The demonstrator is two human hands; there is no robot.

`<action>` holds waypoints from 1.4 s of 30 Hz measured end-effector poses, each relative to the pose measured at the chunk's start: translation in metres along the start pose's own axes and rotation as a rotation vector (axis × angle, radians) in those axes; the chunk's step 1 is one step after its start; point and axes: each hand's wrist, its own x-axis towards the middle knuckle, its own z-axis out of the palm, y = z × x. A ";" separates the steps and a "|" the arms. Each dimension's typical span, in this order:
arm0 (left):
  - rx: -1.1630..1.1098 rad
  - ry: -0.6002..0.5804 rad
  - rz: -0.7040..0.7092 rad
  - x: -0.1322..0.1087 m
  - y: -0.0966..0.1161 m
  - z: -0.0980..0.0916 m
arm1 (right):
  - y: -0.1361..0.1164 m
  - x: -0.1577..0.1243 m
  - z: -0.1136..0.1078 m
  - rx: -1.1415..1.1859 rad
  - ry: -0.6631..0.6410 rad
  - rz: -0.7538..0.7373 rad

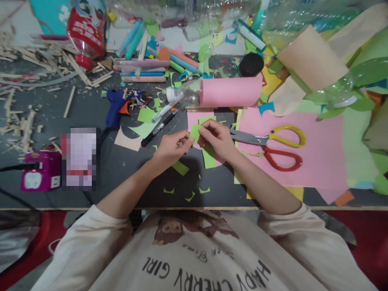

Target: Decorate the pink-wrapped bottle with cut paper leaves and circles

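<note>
My left hand (pixel 172 146) and my right hand (pixel 216 137) meet over the dark table, both pinching a small light-green paper piece (pixel 195 131) between fingertips. Under them lie a green paper strip (pixel 209 157) and a pink sheet (pixel 306 153). Scissors (pixel 273 146) with one yellow and one red handle rest on the pink sheet just right of my right hand. A plastic bottle wrapped in pink paper (pixel 226 92) lies on its side just beyond my hands.
A blue glue gun (pixel 115 107), a black pen (pixel 159 128), green scraps (pixel 184 190), rolled coloured papers (pixel 145 64), wooden sticks (pixel 36 60), a magenta power socket (pixel 41 171), a red bottle (pixel 86 28), a tan paper roll (pixel 312 58) and a green plastic bottle (pixel 348 87) crowd the table.
</note>
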 end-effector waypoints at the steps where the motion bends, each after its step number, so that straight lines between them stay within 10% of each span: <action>1: 0.032 -0.007 0.012 0.000 0.000 0.000 | 0.000 0.000 0.000 0.002 -0.004 0.001; 42: -0.002 -0.008 -0.012 0.001 0.003 -0.002 | 0.001 0.001 -0.004 -0.005 -0.058 -0.027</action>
